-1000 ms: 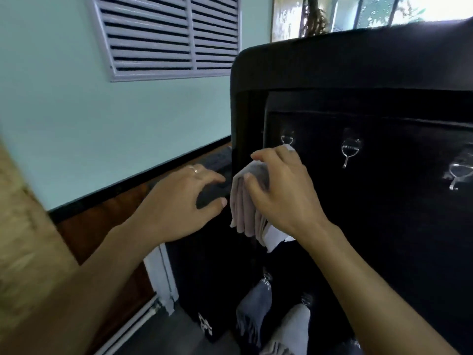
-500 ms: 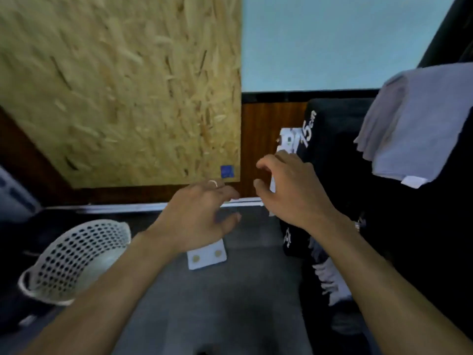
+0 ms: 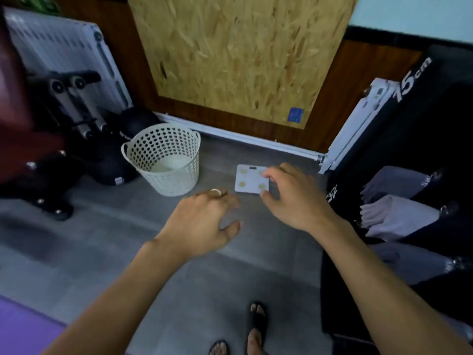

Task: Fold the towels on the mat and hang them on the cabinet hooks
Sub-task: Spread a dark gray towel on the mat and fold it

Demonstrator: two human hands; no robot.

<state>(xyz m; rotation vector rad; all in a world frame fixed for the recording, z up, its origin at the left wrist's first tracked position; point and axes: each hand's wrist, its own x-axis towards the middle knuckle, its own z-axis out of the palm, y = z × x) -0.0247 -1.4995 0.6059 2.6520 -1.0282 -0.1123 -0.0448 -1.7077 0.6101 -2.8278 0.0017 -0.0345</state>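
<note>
Both hands hang in the air above the grey floor [image 3: 76, 252], holding nothing. The left hand [image 3: 202, 224] has loosely curled, relaxed fingers and a ring [image 3: 216, 192] on one finger; its thumb points right. The right hand [image 3: 294, 198] is just beside it, apart from it, fingers loosely bent and spread, released.

Three folded grey towels hang on the front of the black cabinet [image 3: 409, 119] at the right edge: a top towel [image 3: 391, 183], a middle towel [image 3: 394, 219] just below it, and a low towel [image 3: 409, 265] under that. Each hangs from a hook at its right end, though the hooks are dark and blurred. The cabinet bears a white "75cm" mark near its top corner.

A strip of purple mat [image 3: 23, 326] shows at the lower left corner; no towel on it is in view.

On the floor past the hands lies a white scale [image 3: 249, 181], partly covered by the right hand's fingers in this view. Left of it stands a white perforated basket [image 3: 166, 160]. A chipboard panel [image 3: 238, 52] leans on the wall behind, with a small blue sticker at its lower right. A white radiator [image 3: 58, 52] is at upper left, with dark gym gear [image 3: 76, 103] in front of it. Two feet in black sandals [image 3: 257, 321] stand at the bottom.
</note>
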